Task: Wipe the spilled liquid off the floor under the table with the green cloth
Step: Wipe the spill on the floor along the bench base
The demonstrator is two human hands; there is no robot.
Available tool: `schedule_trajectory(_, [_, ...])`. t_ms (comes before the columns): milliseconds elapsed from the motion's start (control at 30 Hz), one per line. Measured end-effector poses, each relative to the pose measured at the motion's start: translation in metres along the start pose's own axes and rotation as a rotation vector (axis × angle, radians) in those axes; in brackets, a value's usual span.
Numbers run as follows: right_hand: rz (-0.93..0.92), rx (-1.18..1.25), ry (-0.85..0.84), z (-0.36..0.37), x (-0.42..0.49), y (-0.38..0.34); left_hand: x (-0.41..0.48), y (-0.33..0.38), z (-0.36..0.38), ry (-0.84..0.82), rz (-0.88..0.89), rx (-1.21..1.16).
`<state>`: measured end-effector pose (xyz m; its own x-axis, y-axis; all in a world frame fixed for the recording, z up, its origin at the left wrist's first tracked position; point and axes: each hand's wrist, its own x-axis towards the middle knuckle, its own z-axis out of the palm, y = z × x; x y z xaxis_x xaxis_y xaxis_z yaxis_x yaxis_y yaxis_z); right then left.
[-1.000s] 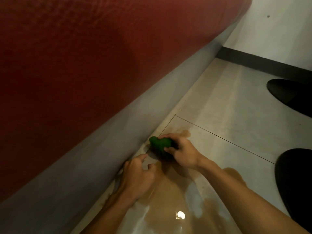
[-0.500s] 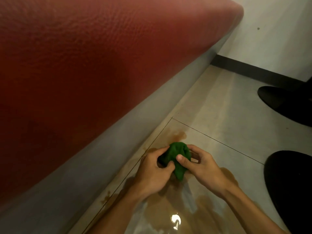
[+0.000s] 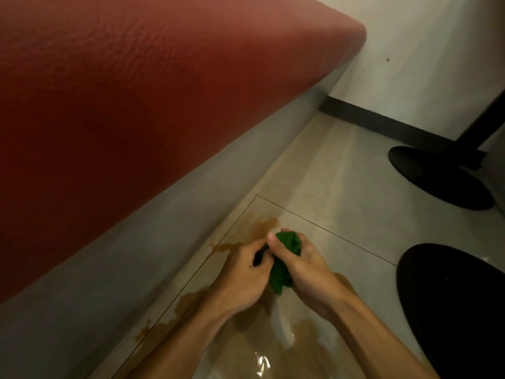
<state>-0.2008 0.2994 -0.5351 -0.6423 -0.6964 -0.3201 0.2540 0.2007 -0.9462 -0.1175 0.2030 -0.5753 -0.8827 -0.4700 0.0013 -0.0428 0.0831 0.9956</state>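
Green cloth, wiped one-handed a second ago, now bunched off the floor; left hand and right hand both pinch it. Brown spill remains.

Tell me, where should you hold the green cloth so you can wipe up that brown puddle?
Probably by its bunched top, gripped from above. The green cloth is scrunched between the left hand and right hand, with a loose end hanging down over the brown spill. Holding the top wad leaves that bottom free to press flat on the floor.
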Motion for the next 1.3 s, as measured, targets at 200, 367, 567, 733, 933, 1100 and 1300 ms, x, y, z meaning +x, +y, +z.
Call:
schedule_trajectory(200, [0.124,0.194,0.129,-0.005,0.035,-0.002,0.017,-0.003,0.008,0.033,-0.011,0.004])
schedule_trajectory(367, [0.165,0.102,0.285,-0.03,0.069,-0.011,0.034,-0.022,0.002,-0.041,-0.127,0.108])
schedule_trajectory(567, [0.095,-0.347,0.375,-0.068,0.123,-0.018,0.023,-0.06,-0.034,0.078,-0.195,0.803])
schedule_trajectory(733, [-0.138,-0.906,0.377,-0.077,0.166,-0.014,0.011,-0.079,-0.046,0.02,-0.195,1.05])
schedule_trajectory(933, [-0.222,-1.111,0.238,-0.052,0.186,0.024,0.01,-0.08,-0.052,0.008,-0.179,1.058])
schedule_trajectory(1100, [-0.325,-1.117,0.181,-0.033,0.181,0.048,0.011,-0.082,-0.051,-0.003,-0.205,1.071])
schedule_trajectory(1300, [-0.412,-1.198,-0.04,-0.048,0.152,0.051,0.01,-0.08,-0.052,0.012,-0.184,1.065])
